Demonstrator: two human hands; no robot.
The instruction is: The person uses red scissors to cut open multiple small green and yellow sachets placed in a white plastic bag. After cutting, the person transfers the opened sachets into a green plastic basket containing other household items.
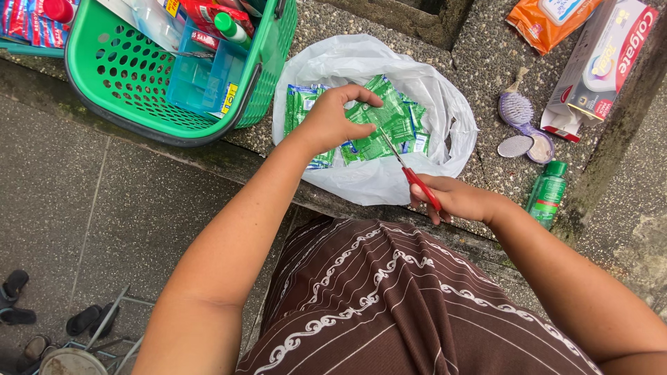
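The white plastic bag (375,177) is hiding part of the green sachets (389,121). The left hand (330,121) is pinching one sachet; the right hand (455,198), at five o'clock, is gripping red-handled scissors (413,173). A red-and-white carton (604,62) is lying at two o'clock.

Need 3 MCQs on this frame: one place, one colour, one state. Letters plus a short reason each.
1. Where do the green sachets lie?
A. in the green basket
B. on the white plastic bag
C. on the floor

2. What colour are the handles of the scissors?
A. red
B. blue
C. black

3. What is the left hand doing?
A. resting flat on the ledge
B. gripping the basket rim
C. pinching a sachet

Key: 1 B, the sachets sit on the opened bag on the stone ledge. 2 A, red handles show in the right hand. 3 C, thumb and fingers close on a sachet by the blades.
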